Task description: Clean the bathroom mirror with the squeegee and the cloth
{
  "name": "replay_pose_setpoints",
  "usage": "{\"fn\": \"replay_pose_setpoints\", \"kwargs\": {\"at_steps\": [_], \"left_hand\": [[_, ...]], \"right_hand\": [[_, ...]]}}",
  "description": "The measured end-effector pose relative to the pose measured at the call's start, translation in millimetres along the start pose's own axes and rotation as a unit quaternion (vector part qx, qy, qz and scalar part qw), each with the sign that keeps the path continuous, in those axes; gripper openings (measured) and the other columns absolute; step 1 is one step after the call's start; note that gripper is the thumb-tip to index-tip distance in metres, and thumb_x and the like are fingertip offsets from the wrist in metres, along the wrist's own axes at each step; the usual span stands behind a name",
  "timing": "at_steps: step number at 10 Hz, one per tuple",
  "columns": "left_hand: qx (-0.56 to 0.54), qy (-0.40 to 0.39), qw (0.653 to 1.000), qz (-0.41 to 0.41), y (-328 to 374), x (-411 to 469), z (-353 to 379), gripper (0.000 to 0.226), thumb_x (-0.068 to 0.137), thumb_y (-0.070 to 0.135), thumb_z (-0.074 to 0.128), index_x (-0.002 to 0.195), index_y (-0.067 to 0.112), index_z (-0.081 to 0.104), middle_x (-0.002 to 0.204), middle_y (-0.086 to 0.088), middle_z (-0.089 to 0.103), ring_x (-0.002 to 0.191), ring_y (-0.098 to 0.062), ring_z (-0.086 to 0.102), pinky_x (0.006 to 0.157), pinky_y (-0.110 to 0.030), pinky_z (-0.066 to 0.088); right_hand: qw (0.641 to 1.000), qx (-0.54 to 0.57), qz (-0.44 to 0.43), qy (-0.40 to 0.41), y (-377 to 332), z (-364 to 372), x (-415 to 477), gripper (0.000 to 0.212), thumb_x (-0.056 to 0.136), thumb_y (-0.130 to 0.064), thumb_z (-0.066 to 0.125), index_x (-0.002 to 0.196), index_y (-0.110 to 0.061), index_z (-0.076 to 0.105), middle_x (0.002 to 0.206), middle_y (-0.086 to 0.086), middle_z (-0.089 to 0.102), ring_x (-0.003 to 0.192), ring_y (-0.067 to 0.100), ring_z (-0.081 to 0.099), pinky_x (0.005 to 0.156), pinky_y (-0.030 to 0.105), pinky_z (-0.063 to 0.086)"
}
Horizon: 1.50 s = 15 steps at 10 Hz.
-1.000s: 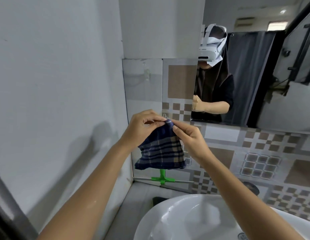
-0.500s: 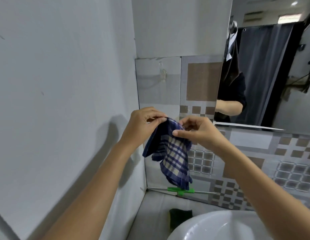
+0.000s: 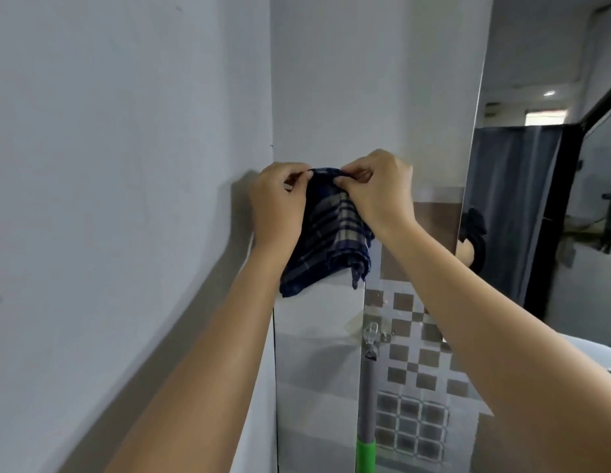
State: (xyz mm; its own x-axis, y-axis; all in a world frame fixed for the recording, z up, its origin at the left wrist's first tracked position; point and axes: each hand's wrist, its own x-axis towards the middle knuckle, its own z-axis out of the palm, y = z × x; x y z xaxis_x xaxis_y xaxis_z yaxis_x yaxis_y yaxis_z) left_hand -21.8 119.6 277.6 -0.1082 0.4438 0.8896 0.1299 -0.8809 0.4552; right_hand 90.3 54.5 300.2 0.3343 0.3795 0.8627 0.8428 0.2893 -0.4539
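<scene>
A dark blue plaid cloth [image 3: 328, 240] hangs against the wall corner, pinched at its top edge by both hands. My left hand [image 3: 276, 206] grips the top left of the cloth. My right hand [image 3: 379, 189] grips the top right. The squeegee [image 3: 367, 404], with a grey pole and a green grip lower down, hangs upright from a clear wall hook [image 3: 372, 332] below the cloth. The mirror [image 3: 543, 199] runs along the right side and reflects a dark curtain and part of a sleeve.
A plain white wall [image 3: 109, 165] fills the left. Patterned brown and grey tiles [image 3: 416, 370] cover the wall under the cloth and behind the squeegee. A pale rim of the basin [image 3: 601, 356] shows at the far right.
Both hands have lifted the cloth higher up the wall corner. The view has tilted up and left, so the basin has nearly left the frame and the squeegee pole now shows.
</scene>
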Motion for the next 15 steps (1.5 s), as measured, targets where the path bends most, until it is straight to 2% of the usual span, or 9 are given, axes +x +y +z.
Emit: {"fn": "replay_pose_setpoints", "kwargs": {"at_steps": [2,4,5,7,8,10,13,14,15], "left_hand": [[-0.074,-0.027,0.991,-0.104,-24,-15,7,0.011,0.084,0.009,0.064,0.087,0.014,0.073,0.08,0.004,0.07,0.074,-0.005,0.065,0.068,-0.01,0.047],[-0.098,-0.008,0.985,-0.145,-17,-26,7,0.012,0.084,0.008,0.063,0.09,0.013,0.072,0.086,0.0,0.07,0.073,0.0,0.061,0.067,-0.007,0.047],[-0.147,-0.04,0.978,-0.141,-11,-40,-1,0.015,0.089,0.017,0.06,0.101,0.015,0.069,0.1,0.003,0.069,0.091,-0.001,0.062,0.082,-0.014,0.048],[-0.257,-0.127,0.941,-0.182,-10,-63,-9,0.027,0.094,0.017,0.053,0.12,0.013,0.06,0.119,-0.004,0.063,0.107,-0.009,0.06,0.086,-0.018,0.049],[-0.286,-0.143,0.928,-0.189,-10,-67,-12,0.029,0.095,0.016,0.049,0.123,0.011,0.057,0.12,-0.006,0.063,0.109,-0.011,0.06,0.087,-0.018,0.05],[-0.329,-0.145,0.912,-0.195,-18,-83,-6,0.032,0.095,0.013,0.048,0.126,0.022,0.052,0.121,0.005,0.061,0.109,-0.003,0.059,0.082,-0.015,0.049],[-0.145,-0.208,0.96,-0.118,-13,-74,-28,0.033,0.097,0.026,0.047,0.129,0.029,0.05,0.109,0.021,0.061,0.102,0.011,0.056,0.081,-0.008,0.044],[0.021,-0.221,0.974,-0.048,-2,-72,-44,0.035,0.101,0.027,0.035,0.132,0.019,0.048,0.125,0.003,0.058,0.116,-0.011,0.053,0.095,-0.018,0.038],[0.133,-0.263,0.955,-0.029,13,-71,-50,0.053,0.1,0.038,0.027,0.146,0.014,0.02,0.156,-0.001,0.017,0.143,-0.012,0.009,0.112,-0.022,0.007]], "right_hand": [[0.999,-0.025,0.014,-0.024,10,10,-16,0.016,0.08,-0.008,0.063,0.092,-0.011,0.073,0.091,0.005,0.068,0.081,0.02,0.063,0.075,0.03,0.053],[0.997,0.044,0.061,-0.035,15,5,-36,0.02,0.083,-0.008,0.062,0.1,-0.016,0.065,0.077,-0.001,0.066,0.07,0.006,0.06,0.061,0.007,0.046],[0.989,0.118,0.075,-0.054,15,-1,-52,0.018,0.087,-0.014,0.061,0.104,-0.015,0.067,0.091,-0.003,0.07,0.085,0.005,0.064,0.073,0.003,0.047],[0.975,0.176,0.106,-0.084,16,-2,-66,0.024,0.089,-0.028,0.059,0.109,-0.019,0.067,0.097,-0.009,0.069,0.095,0.003,0.064,0.087,0.024,0.053],[0.977,0.178,0.093,-0.074,17,1,-68,0.027,0.086,-0.027,0.063,0.11,-0.016,0.067,0.094,-0.012,0.067,0.091,-0.007,0.06,0.078,0.003,0.046],[0.987,0.142,0.069,-0.032,23,11,-66,0.022,0.081,-0.02,0.07,0.103,-0.015,0.069,0.089,-0.008,0.069,0.088,0.0,0.064,0.075,0.003,0.047],[0.991,0.088,0.067,-0.07,12,-3,-68,0.023,0.086,-0.018,0.064,0.107,-0.009,0.069,0.094,-0.002,0.07,0.081,0.0,0.059,0.068,-0.006,0.039],[0.994,0.047,0.057,-0.077,2,-18,-77,0.026,0.095,-0.018,0.048,0.085,-0.006,0.07,0.076,0.009,0.07,0.063,0.015,0.054,0.056,0.015,0.041],[0.999,-0.005,0.011,-0.05,-14,-47,-82,0.032,0.097,-0.014,0.037,0.066,-0.014,0.045,0.062,-0.004,0.048,0.058,0.01,0.042,0.058,0.027,0.032]]}}
